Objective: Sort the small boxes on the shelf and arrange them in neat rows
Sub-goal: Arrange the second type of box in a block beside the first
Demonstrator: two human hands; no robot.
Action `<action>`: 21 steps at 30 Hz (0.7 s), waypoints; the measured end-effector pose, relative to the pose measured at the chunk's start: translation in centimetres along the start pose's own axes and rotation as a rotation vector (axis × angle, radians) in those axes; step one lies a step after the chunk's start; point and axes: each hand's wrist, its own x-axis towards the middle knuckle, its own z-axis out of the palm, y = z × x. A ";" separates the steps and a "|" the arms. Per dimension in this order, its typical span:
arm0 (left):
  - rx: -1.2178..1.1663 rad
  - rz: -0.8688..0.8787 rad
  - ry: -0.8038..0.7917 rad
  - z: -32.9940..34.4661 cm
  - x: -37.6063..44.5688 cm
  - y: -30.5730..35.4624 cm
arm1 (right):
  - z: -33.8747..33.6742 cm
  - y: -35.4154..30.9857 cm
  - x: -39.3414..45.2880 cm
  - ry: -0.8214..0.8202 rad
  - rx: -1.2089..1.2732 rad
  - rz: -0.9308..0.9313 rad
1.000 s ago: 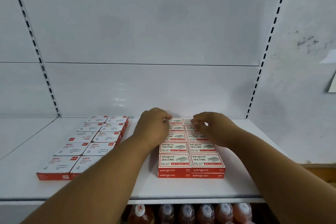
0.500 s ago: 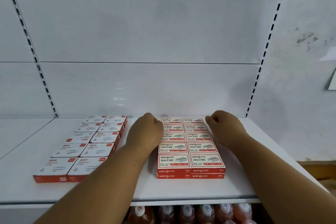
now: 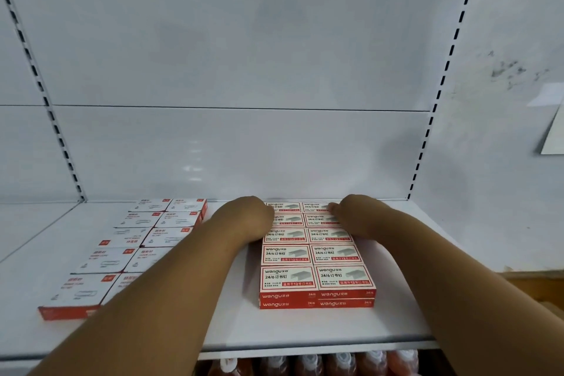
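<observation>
Red-and-white staple boxes [image 3: 317, 278] lie on the white shelf [image 3: 305, 330] in two columns, stacked two high at the front. My left hand [image 3: 244, 217] is curled against the left side of this block near the back, its fingers hidden under the knuckles. My right hand [image 3: 360, 217] lies over the back of the right column. Its curled fingertips pinch at the rearmost right box [image 3: 316, 206]. White paper-clip boxes [image 3: 134, 241] with red corners form two columns to the left, partly covered by my left forearm.
The shelf's white back panel [image 3: 244, 146] rises right behind the boxes, with slotted uprights at both sides. Bottles with white caps [image 3: 308, 365] stand on the level below. Bare shelf lies between the two box groups and right of the staple boxes.
Both hands went from the top of the back boxes out to the block's sides. Since then the right hand has come back inward over the right column, while the left stays at the left side.
</observation>
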 end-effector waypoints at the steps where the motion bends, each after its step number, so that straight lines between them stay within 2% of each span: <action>1: 0.005 0.006 0.003 0.1 0.1 0.0 | 0.1 0.0 0.0 0.002 -0.004 -0.002; 7: -0.027 0.015 0.045 0.2 -0.2 -0.2 | -0.1 0.0 -0.1 -0.007 -0.053 -0.036; 13: -0.053 -0.006 0.103 0.4 -0.6 -0.4 | -0.1 0.4 -0.1 0.036 0.135 0.066; 21: 0.061 0.077 0.104 0.2 -0.8 0.1 | 0.3 0.3 -0.3 0.044 0.073 0.026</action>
